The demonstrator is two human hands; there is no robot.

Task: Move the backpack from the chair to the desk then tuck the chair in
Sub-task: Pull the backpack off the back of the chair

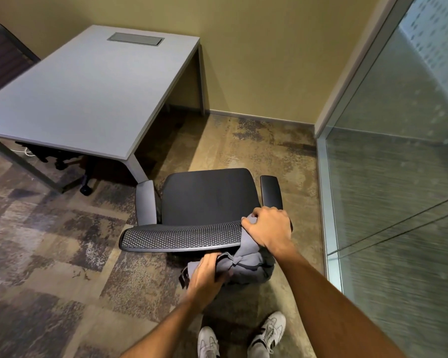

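A grey backpack (248, 264) hangs behind the backrest of a black office chair (207, 197), at its right end, with part of it draped over the backrest's top edge. My right hand (269, 229) grips the backpack's fabric at the top of the backrest. Lower down, my left hand (207, 273) holds the backpack's left side. The chair's seat is bare and faces a grey desk (88, 86), which stands up and to the left, a short way from the chair.
A glass partition (398, 177) runs along the right, close to the chair. A yellow wall lies behind the desk. Another chair's wheeled base (62, 161) sits under the desk. My white shoes (243, 337) stand on patterned carpet behind the chair.
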